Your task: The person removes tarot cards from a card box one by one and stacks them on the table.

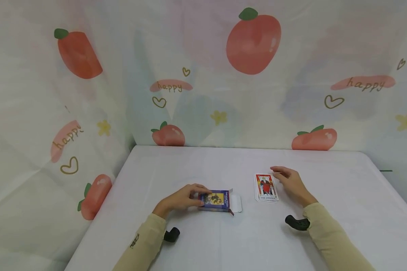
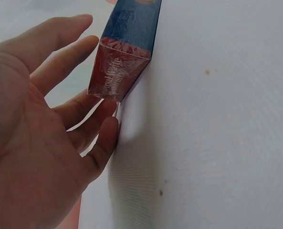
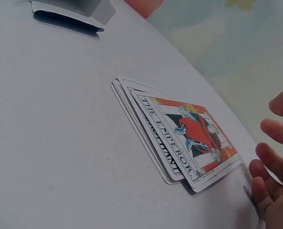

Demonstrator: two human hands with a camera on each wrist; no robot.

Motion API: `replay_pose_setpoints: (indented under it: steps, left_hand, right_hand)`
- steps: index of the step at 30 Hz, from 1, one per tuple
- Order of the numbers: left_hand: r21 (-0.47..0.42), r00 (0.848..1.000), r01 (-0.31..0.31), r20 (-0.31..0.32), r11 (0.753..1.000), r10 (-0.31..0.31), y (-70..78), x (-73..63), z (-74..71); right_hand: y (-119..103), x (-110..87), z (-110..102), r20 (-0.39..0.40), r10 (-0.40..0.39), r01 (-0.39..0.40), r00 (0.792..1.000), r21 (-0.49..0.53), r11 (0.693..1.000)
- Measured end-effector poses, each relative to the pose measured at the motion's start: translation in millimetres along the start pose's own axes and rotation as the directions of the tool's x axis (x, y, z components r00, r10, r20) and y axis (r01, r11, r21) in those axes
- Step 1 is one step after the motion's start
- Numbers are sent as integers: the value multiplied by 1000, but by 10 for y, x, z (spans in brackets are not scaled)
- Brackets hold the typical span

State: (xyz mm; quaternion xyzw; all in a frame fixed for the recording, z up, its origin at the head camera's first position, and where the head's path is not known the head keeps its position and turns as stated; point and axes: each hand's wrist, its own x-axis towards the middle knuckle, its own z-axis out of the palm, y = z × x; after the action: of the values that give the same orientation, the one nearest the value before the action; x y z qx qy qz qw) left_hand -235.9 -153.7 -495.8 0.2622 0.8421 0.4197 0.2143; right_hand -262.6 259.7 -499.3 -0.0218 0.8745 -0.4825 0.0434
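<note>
A blue tarot card box (image 1: 217, 200) lies flat on the white table, its right end open with a white flap (image 1: 236, 203) sticking out. My left hand (image 1: 186, 196) is at the box's left end, fingers loosely bent. In the left wrist view its fingertips are right at the red end panel (image 2: 117, 71) and do not wrap round it. To the right lies a small, slightly uneven stack of tarot cards (image 1: 266, 187), The Emperor face up on top. Beside the stack's far right corner is my right hand (image 3: 277, 167), fingers relaxed and holding nothing.
The white table (image 1: 220, 237) runs back to a hanging cloth (image 1: 203, 56) printed with fruit and hearts, which also covers the left side. A black curved piece (image 1: 297, 223) juts from the right sleeve, and another (image 1: 172, 235) from the left.
</note>
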Motion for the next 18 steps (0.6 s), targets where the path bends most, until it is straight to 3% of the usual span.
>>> replay_pose_setpoints:
  steps: [10, 18]
  left_hand:
    - [-29, 996, -14, -84, 999, 11, 35, -8, -87]
    - [-13, 988, -3, -157, 1000, 1, 101, -137, -162]
  right_hand:
    - [-130, -50, -25, -9, -30, 30, 1000, -50, 998]
    - [-182, -110, -21, -28, -101, 98, 994, -93, 991]
